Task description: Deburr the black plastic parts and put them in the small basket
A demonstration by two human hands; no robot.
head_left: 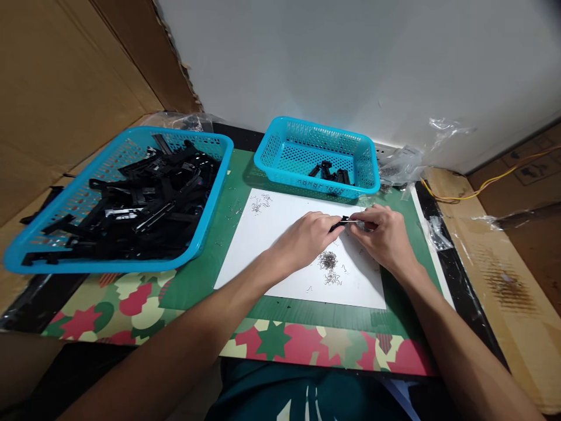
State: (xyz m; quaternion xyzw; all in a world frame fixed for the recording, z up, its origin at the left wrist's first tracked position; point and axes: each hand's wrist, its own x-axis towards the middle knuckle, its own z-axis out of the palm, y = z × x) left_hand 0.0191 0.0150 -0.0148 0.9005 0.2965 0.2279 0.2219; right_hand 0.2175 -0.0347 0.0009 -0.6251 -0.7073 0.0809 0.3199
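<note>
My left hand [309, 237] is closed on a small black plastic part [336, 225] above the white sheet [245, 257]. Close beside it, my right hand [385, 234] pinches a thin metal tool [355, 221], its tip at the black part; its exact kind is partly hidden by the fingers. Below the hands lies a pile of tiny bent wire pieces [328, 260], with a few scattered around it. A smaller cluster of wire pieces [258, 203] rests at the sheet's upper left.
At the left, a large blue basket [214, 204] is heaped with black plastic parts [162, 193]. Behind the sheet, a smaller blue basket [302, 153] holds several black pieces [328, 172]. Plastic bags [401, 164], a yellow cable [486, 184] and cardboard [504, 275] are at the right.
</note>
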